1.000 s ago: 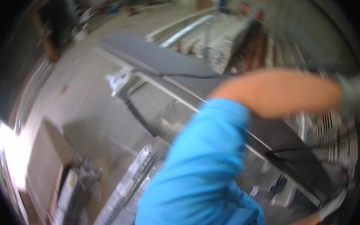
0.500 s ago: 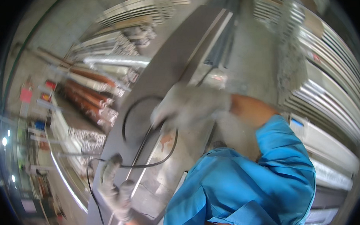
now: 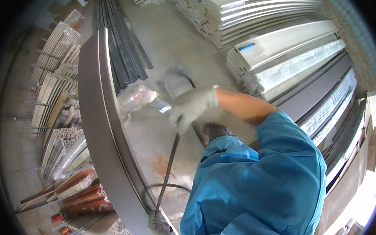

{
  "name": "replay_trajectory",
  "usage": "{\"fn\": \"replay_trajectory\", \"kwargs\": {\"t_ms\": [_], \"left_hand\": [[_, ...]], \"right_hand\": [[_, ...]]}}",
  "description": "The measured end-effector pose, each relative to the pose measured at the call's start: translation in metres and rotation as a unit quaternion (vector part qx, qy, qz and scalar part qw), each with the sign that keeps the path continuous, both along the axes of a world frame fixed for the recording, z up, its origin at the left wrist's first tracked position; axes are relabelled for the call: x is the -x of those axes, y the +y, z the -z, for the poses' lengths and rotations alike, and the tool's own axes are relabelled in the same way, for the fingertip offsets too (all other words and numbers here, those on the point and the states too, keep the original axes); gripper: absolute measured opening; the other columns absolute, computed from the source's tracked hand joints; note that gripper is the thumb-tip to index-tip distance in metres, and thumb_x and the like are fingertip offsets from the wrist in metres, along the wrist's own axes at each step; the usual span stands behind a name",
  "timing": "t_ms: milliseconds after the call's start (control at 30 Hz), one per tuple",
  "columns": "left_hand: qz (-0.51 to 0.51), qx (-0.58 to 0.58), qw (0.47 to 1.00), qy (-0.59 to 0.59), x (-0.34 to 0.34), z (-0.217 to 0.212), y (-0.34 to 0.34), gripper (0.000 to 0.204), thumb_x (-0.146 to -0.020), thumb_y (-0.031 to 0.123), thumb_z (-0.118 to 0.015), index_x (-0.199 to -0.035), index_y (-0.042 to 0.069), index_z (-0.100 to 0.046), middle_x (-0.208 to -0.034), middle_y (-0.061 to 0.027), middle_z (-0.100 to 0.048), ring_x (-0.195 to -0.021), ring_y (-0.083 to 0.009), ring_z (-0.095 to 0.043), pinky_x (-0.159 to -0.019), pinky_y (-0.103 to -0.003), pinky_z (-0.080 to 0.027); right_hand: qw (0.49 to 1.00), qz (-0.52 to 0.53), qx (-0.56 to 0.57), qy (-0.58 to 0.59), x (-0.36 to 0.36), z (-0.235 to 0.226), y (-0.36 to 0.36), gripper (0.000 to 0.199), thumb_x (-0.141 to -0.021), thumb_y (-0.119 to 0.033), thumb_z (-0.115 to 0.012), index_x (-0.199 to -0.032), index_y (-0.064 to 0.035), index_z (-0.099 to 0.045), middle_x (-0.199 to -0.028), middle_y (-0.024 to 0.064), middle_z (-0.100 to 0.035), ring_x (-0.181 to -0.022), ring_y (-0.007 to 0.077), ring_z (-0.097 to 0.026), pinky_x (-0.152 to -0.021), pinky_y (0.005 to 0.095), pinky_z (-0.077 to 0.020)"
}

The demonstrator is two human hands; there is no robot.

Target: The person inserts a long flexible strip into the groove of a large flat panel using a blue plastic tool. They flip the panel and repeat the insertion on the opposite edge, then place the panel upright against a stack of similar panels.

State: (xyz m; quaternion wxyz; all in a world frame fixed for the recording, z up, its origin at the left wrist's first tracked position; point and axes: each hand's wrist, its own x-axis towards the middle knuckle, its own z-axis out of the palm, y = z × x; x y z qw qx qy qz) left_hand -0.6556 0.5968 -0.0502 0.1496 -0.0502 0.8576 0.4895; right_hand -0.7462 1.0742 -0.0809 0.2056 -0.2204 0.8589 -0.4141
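Observation:
A long brown-grey profile [image 3: 96,105], with a narrow groove along it, curves down the left side. My gloved right hand [image 3: 192,108] is raised over the floor to its right, fingers closed on a flexible black strip [image 3: 168,167]. From there the strip runs taut and slanting down to my gloved left hand [image 3: 160,229]. That hand is low, against the profile's near part, with its fingers closed around the strip. A loose loop of the strip bends to the right above my left hand. My blue sleeve and jacket hide part of the floor.
Dark long profiles [image 3: 118,44] lie on the floor at the back. A film-wrapped bundle [image 3: 136,99] sits beside the profile. Stacks of pale profiles [image 3: 267,7] line the right, with more on racks [image 3: 52,90] at the left. My shoe [image 3: 218,130] shows below my right arm.
My view has turned, so the profile now stands more upright at the left. My left hand has gone from open to closed on the strip. The strip now stretches between both hands.

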Motion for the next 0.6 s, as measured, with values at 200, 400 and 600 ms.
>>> {"fn": "replay_trajectory", "kwargs": {"t_ms": [200,400,600], "left_hand": [[0.358,0.203,0.901,0.136,0.036,-0.015,0.077,0.069,-0.084,0.025,-0.08,-0.14,-0.006,-0.054,-0.131,-0.0268,-0.064,-0.117,-0.044,-0.064,-0.103,-0.042,-0.048],[0.253,-0.172,0.949,-0.075,0.061,0.047,0.222,0.095,-0.087,0.035,-0.083,-0.157,-0.003,-0.03,-0.122,-0.0169,-0.063,-0.101,-0.0164,-0.063,-0.082,-0.029,-0.051],[0.193,-0.034,0.952,-0.235,0.101,0.109,0.304,0.034,-0.102,0.019,-0.064,-0.129,-0.003,-0.061,-0.075,-0.0018,-0.061,-0.061,-0.0067,-0.054,-0.054,-0.022,-0.043]], "right_hand": [[0.997,0.049,-0.008,0.057,-0.046,0.026,-0.031,0.034,-0.091,-0.038,-0.064,-0.1,-0.0081,-0.075,-0.096,0.016,-0.073,-0.091,0.0347,-0.068,-0.081,0.0461,-0.0515],[0.999,0.031,0.005,0.023,-0.031,0.046,-0.068,0.027,-0.089,-0.032,-0.065,-0.096,-0.0081,-0.075,-0.099,0.0182,-0.073,-0.096,0.0379,-0.068,-0.083,0.0501,-0.0516],[0.878,0.461,0.114,0.058,-0.019,0.173,0.142,0.028,-0.096,-0.028,-0.064,-0.116,-0.0091,-0.071,-0.107,0.0086,-0.073,-0.095,0.022,-0.071,-0.082,0.0363,-0.0573]]}}
